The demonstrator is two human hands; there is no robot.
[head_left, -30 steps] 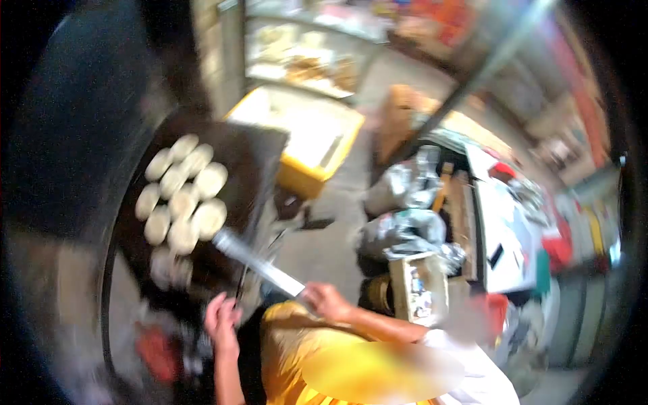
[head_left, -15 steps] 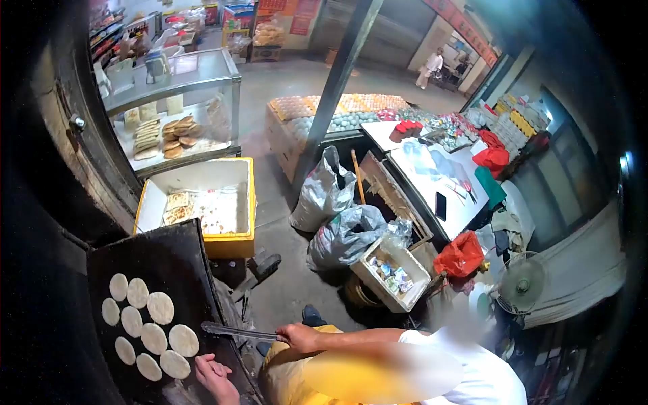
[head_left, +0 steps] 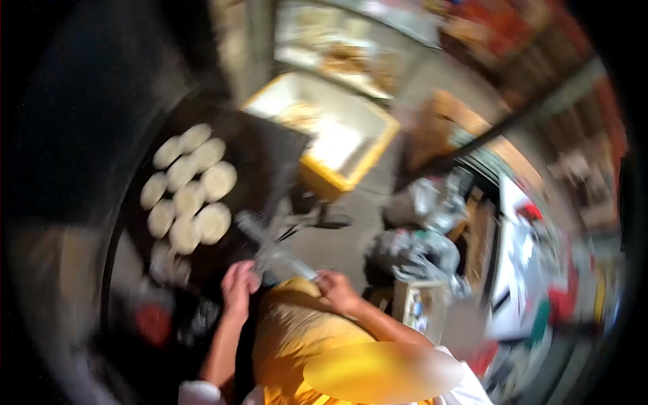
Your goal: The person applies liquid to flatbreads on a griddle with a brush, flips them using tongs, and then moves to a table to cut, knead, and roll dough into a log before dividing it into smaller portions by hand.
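Observation:
My right hand (head_left: 337, 291) is closed around one end of long metal tongs (head_left: 297, 262). The tongs slant up and left, their far end by the edge of a dark griddle (head_left: 246, 145). Several pale round flatbreads (head_left: 188, 198) lie close together on the griddle. My left hand (head_left: 237, 285) is in front of the griddle's near edge, below the flatbreads and left of the tongs. Motion smears its fingers, so whether it holds anything is unclear. A yellow apron (head_left: 290, 317) covers my front between the two arms.
Beyond the griddle stands a white foam box with a yellow rim (head_left: 347, 183), flatbread pieces inside. A glass display case (head_left: 317, 57) is behind it. Grey plastic bags (head_left: 415, 253) and a small white box (head_left: 405, 304) sit to the right, beside a white table (head_left: 516, 270).
The view has swung left and blurred, so the griddle appears higher and nearer the middle. My left hand now shows in front of the griddle. The right hand still grips the tongs.

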